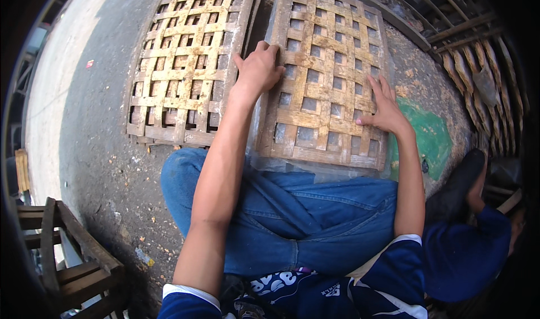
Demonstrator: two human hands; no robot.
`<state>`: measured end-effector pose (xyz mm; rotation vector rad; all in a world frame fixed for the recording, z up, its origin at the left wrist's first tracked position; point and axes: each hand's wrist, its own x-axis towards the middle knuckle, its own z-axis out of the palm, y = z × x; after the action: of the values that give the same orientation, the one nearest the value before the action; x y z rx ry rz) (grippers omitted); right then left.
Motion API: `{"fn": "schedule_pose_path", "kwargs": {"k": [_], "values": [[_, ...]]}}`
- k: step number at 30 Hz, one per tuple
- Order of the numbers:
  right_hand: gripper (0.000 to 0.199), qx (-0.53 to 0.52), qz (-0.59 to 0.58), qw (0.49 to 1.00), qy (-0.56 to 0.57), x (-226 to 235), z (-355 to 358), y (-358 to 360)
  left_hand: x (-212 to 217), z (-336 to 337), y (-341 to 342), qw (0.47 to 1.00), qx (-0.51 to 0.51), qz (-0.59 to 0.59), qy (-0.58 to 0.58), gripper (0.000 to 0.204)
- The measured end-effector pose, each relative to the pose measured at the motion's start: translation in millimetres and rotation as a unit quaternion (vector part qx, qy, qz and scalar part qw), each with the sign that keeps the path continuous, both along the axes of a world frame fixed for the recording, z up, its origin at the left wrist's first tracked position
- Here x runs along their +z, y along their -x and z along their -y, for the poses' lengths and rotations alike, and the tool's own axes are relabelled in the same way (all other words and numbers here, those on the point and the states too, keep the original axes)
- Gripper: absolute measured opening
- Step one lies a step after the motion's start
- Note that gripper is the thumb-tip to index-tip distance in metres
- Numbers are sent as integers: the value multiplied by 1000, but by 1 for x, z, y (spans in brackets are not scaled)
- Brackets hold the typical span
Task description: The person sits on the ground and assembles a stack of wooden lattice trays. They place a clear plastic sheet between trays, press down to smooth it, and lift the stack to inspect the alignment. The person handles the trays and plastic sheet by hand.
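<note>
A woven lattice panel [320, 102] of flat yellow-brown strips in a wooden frame lies in front of my crossed legs. Greyish sheeting [337, 171] shows through its openings and past its near edge. My left hand [259, 70] is bent over the panel's left frame bar, by the dark gap; its fingertips are partly hidden. On the panel's right side rests my right hand [387, 108], fingers spread and thumb on the strips. A second lattice panel [183, 57] lies left of the gap, seemingly on top of others like it.
Green sheeting [422, 133] lies on the debris-strewn ground at right. Another person's dark shoe [464, 173] and blue clothing are close on my right. Wavy-edged stacked pieces [484, 88] stand at far right. A wooden crate-like frame [79, 263] stands at lower left.
</note>
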<state>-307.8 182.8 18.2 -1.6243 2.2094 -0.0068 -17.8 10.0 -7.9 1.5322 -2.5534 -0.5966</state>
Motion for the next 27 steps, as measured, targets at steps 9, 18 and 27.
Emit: {"fn": "schedule_pose_path", "kwargs": {"k": [9, 18, 27], "values": [[49, 175, 85, 966, 168, 17, 2, -44, -6, 0, -2, 1000, 3, -10, 16, 54], [19, 325, 115, 929, 133, 1, -11, -117, -5, 0, -1, 1000, 9, -11, 14, 53], [11, 367, 74, 917, 134, 2, -11, -122, -7, 1, 1, 1000, 11, -6, 9, 51]]}}
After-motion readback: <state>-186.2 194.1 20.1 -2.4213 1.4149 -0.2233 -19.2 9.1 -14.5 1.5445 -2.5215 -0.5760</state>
